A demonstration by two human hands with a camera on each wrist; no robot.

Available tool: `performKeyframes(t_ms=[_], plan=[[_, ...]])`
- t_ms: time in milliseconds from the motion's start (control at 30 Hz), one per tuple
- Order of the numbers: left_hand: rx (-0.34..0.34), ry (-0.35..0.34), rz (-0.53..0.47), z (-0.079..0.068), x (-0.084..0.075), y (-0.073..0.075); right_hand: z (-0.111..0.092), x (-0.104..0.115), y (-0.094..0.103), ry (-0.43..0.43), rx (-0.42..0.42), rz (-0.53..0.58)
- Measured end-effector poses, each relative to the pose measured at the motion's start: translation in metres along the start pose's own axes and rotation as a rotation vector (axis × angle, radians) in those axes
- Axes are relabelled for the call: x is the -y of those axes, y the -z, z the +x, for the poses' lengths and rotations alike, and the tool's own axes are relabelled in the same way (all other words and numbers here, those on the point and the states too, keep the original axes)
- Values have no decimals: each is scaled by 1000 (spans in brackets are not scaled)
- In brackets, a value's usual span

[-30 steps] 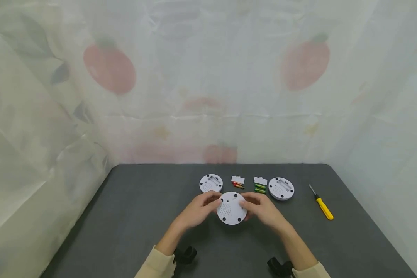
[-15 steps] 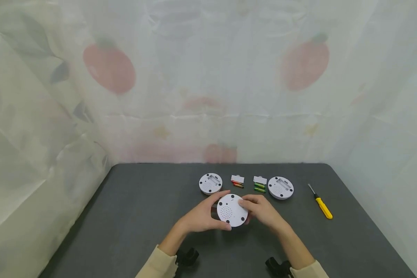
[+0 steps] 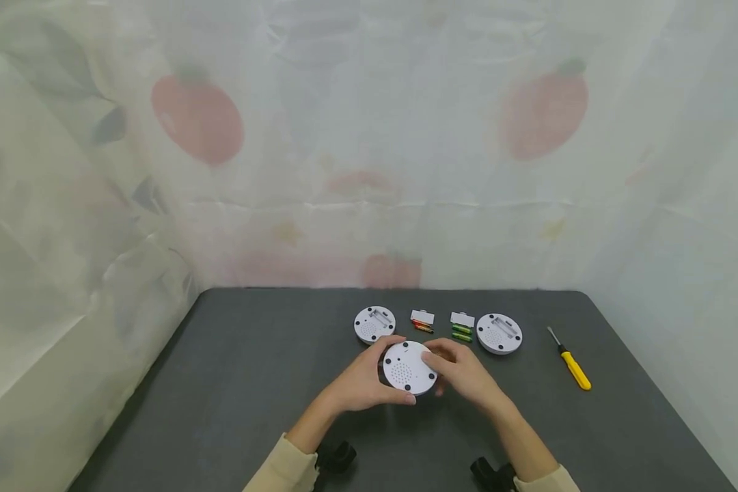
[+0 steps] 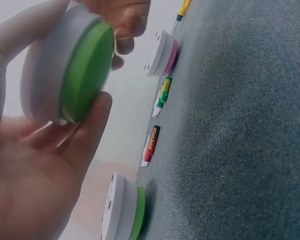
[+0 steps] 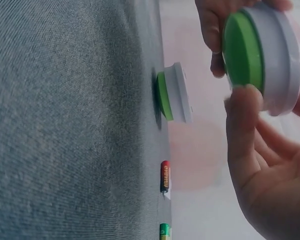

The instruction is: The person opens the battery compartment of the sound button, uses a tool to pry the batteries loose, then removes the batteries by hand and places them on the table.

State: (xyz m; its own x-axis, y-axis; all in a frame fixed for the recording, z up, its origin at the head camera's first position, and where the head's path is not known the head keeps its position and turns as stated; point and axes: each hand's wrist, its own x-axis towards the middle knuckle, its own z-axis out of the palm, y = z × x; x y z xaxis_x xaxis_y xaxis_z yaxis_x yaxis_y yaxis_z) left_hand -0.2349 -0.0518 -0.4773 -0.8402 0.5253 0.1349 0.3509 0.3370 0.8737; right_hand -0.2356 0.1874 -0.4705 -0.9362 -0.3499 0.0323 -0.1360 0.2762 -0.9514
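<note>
A round sound button (image 3: 408,369) is held above the table, its white underside with speaker holes and dark feet facing up in the head view. Its green push face (image 4: 87,72) shows in the left wrist view. My left hand (image 3: 367,381) grips the rim, thumb at the near edge and fingers at the far side. From the right, my right hand (image 3: 464,374) holds the opposite edge with the thumb on the underside. Beyond my left hand lies a second sound button (image 3: 374,324), face down with its battery compartment uncovered.
Another open sound button (image 3: 499,333), pink-faced, lies at the back right. Between the two sit white battery covers (image 3: 462,319), red batteries (image 3: 422,326) and green batteries (image 3: 462,333). A yellow-handled screwdriver (image 3: 575,371) lies further right on the grey table (image 3: 234,396).
My left hand has shifted from a thumb on the underside to a wide grip around the rim. The sound button has turned slightly. My right hand still holds its right edge.
</note>
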Motion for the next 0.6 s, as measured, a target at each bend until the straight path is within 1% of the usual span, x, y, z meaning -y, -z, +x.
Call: performKeyframes(t_ms=[67,167,267,367,467,600], plan=[[-33,5,25,1,0,-1,-1,1,-2,3,-71,-20],[-59,12,41,1,-1,-3,-3,4,-6,6,-176,-61],[-75,24,54,2,-1,-4,-5,7,-10,6,-248,-108],[-101,31,73,3,1,-7,-5,9,-13,16,-279,-156],[-125,44,86,4,3,-11,-6,9,-17,23,-290,-199],[-134,55,101,4,4,-17,-8,7,-21,32,-306,-241]])
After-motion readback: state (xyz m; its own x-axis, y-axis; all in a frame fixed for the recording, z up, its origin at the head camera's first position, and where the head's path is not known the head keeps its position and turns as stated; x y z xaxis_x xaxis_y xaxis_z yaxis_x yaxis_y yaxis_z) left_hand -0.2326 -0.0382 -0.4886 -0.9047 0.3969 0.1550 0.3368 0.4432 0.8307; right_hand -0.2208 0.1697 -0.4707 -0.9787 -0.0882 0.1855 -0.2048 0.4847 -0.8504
